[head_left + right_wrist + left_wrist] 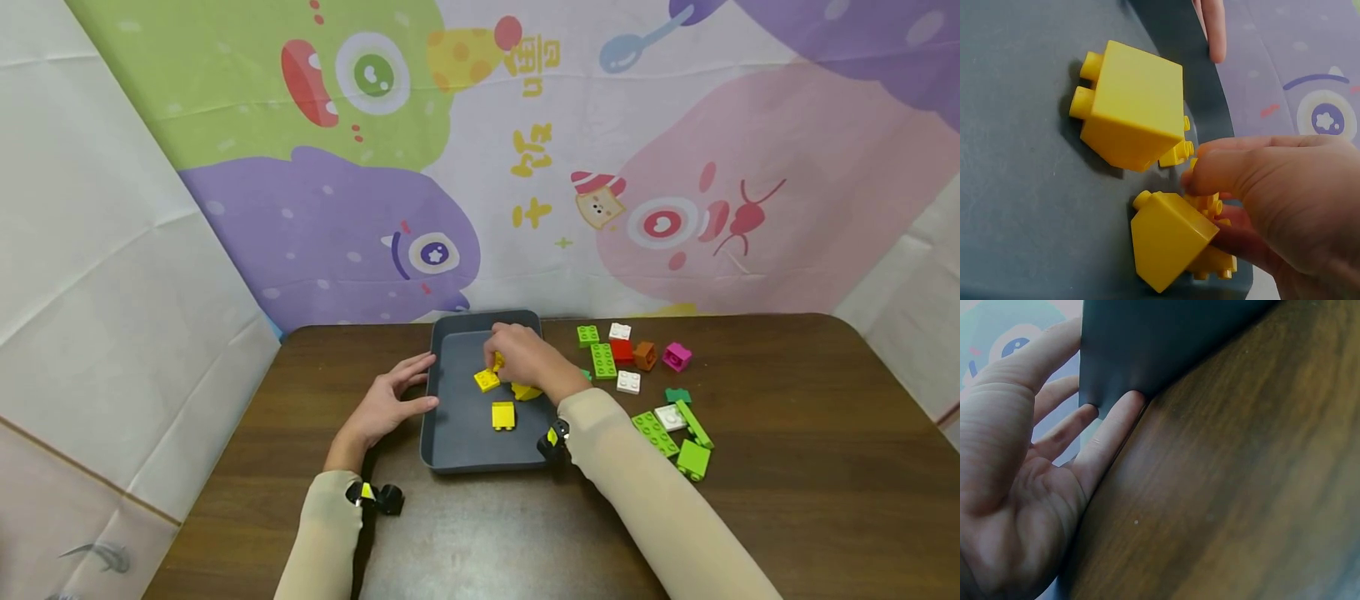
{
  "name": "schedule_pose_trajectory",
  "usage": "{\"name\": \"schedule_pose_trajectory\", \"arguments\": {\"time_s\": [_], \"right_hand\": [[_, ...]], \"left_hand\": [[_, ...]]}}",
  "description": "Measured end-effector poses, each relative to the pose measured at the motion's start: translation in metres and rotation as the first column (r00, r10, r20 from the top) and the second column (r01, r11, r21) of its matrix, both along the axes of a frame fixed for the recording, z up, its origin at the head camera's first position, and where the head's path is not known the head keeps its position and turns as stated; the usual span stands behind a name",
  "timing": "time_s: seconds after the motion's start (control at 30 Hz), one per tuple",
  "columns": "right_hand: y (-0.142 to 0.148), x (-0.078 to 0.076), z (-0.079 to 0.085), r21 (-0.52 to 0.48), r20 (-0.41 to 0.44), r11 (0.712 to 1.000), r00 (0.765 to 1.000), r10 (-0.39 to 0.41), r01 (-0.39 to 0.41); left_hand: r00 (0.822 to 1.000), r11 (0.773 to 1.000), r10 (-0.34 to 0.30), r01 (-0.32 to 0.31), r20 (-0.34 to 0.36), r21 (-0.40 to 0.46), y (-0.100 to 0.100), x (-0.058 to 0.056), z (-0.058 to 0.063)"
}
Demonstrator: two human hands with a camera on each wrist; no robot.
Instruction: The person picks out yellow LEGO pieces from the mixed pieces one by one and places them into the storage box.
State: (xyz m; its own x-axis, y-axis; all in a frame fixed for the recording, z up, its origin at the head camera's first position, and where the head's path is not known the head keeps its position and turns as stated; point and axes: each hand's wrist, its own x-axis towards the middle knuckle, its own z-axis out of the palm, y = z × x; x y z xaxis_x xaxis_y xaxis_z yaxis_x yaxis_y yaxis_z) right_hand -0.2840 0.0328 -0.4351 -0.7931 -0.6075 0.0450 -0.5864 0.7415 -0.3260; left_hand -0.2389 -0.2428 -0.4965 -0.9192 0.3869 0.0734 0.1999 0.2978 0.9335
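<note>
A dark grey tray (459, 442) lies on the table with several yellow toy building bricks in it. My left hand (385, 407) touches the tray's left wall with extended fingers; in the left wrist view its fingertips (1130, 400) meet the dark side. Over the tray, my right hand (528, 354) pinches a yellow building brick (498, 361) between thumb and fingers, which partly cover it. Close by are a flat yellow brick (487, 380), a yellow brick on its side (503, 416) and a sloped yellow brick (1169, 240), the last partly under my right hand in the head view.
Right of the tray lie loose bricks: green (603, 361), white (628, 382), red (622, 351), brown (645, 356) and magenta (677, 357). Nearer me are a lime brick (693, 460) and a long lime brick (655, 434). A cartoon-printed cloth (360, 225) hangs behind the table.
</note>
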Motion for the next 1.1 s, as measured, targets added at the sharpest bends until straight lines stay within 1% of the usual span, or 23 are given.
{"name": "schedule_pose_trajectory", "arguments": {"time_s": [0.27,0.47,0.77,1.1], "right_hand": [[0.0002,-0.0003,-0.0024,0.017,0.03,1.0,0.999,-0.023,0.023],[-0.0024,0.001,-0.0018,0.041,0.054,0.999,0.998,-0.03,0.028],[-0.0058,0.0006,0.0,0.069,0.113,0.995,0.991,-0.076,0.068],[-0.0076,0.0007,0.0016,0.094,0.149,0.993,0.985,-0.086,0.073]], "left_hand": [[1.0,1.0,-0.009,0.009,-0.021,-0.009,-0.0001,0.0015,0.0019],[1.0,1.0,0.002,-0.002,-0.003,0.0,-0.0007,0.0019,0.0009],[1.0,1.0,0.001,-0.001,0.002,0.004,-0.0006,0.0,-0.0011],[1.0,1.0,0.001,-0.001,-0.002,0.0,0.0001,0.0005,-0.0008]]}}
